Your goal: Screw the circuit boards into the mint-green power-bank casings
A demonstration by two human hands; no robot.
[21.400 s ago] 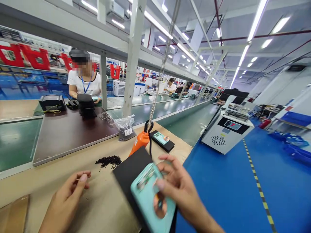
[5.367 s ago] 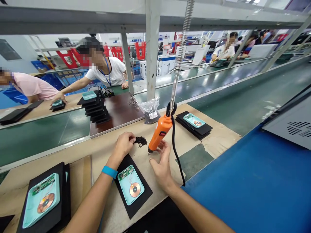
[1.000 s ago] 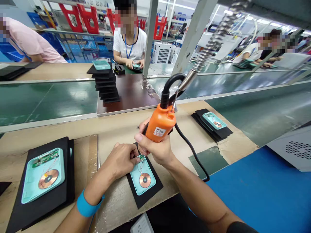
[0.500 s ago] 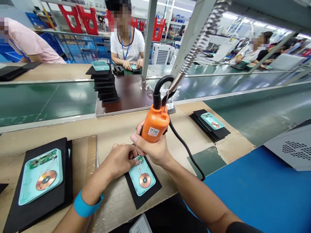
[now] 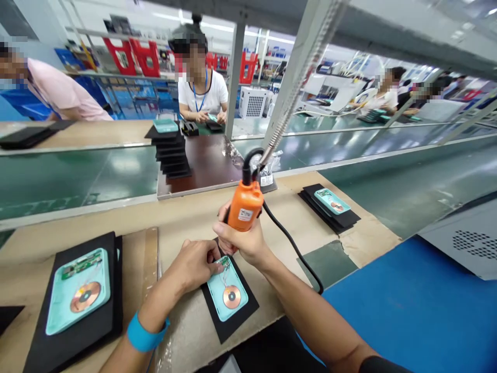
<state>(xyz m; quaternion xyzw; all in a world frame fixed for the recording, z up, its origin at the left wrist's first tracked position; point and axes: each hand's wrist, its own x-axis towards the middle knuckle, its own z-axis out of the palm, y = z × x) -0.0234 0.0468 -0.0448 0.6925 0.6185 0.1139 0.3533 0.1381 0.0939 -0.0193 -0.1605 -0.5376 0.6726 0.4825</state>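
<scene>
My right hand (image 5: 245,239) is wrapped round an orange electric screwdriver (image 5: 245,204), which hangs from a coiled spring (image 5: 281,122) and has a black cord. Its tip is hidden behind my fingers. Below it, a turquoise plastic casing (image 5: 221,299) lies open on a black foam sheet (image 5: 248,311). Inside the casing are a copper coil (image 5: 232,297) with thin wires and a small green circuit board (image 5: 225,262). My left hand (image 5: 196,264), with a blue wristband, is closed in a pinch at the upper left of the casing, touching the board's end. What its fingertips hold is hidden.
To the left, another open casing (image 5: 53,308) rests on black sheets; a third casing (image 5: 333,201) lies on a stack at right. Beyond stands a pile of black sheets (image 5: 171,155). Co-workers sit across the green conveyor (image 5: 97,173). The cord (image 5: 289,225) trails right.
The view has tilted upward, so the bench things appear lower. Both hands stay at the casing, and the screwdriver remains in my right hand, slightly farther left in view.
</scene>
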